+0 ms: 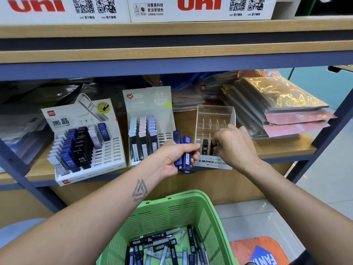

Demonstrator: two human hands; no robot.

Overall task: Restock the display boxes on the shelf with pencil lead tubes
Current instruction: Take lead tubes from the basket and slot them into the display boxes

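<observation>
My left hand (172, 158) grips a bunch of blue lead tubes (184, 150) upright, just left of the clear acrylic MONO display box (214, 121). At the front row of that box my right hand (234, 143) pinches a black tube (214, 145), setting it into a slot beside another black tube (205, 145). Further left on the wooden shelf (277, 148) stand a white box (84, 142) with HB 0.5 tubes and a grey 0.7 box (149, 127) with pastel-capped tubes. Below, a green basket (172, 213) holds several loose tubes.
Stacks of foil-wrapped packets (282, 106) lie right of the acrylic box. Dark plastic bags fill the shelf's back and left. An upper shelf carries white uni cartons (200, 8). A dark blue shelf post (322, 131) slants at the right; an orange object (257, 251) sits by the basket.
</observation>
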